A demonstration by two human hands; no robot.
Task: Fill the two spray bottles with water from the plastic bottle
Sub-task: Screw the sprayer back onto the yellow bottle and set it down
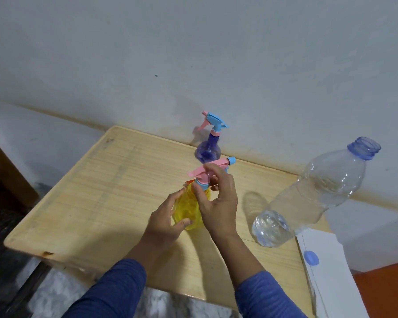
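A wooden table stands against a pale wall. In the middle of it stands the yellow spray bottle, right between the two hands.

The left hand is on the left side of the yellow bottle. Its fingers and thumb curl round the fat body and hold it upright. The right hand is higher up, on the right side. Its fingers curl round the neck, at the pink and blue spray top. The two hands are close together, both gripping the same bottle. Both arms come up from the bottom edge and wear blue sleeves.

Behind the yellow bottle, near the wall, the purple spray bottle stands upright with its spray top on. No hand touches it.

To the right stands the big clear plastic bottle, well apart from the hands. Its mouth is open. It has water low down in it. Just right of it, a blue cap lies on a white sheet.

The right hand hides part of the yellow bottle's neck, so I cannot tell if the top is loose or tight. I cannot tell how much water is in the yellow or purple bottle. The white sheet is cut off at the bottom edge.
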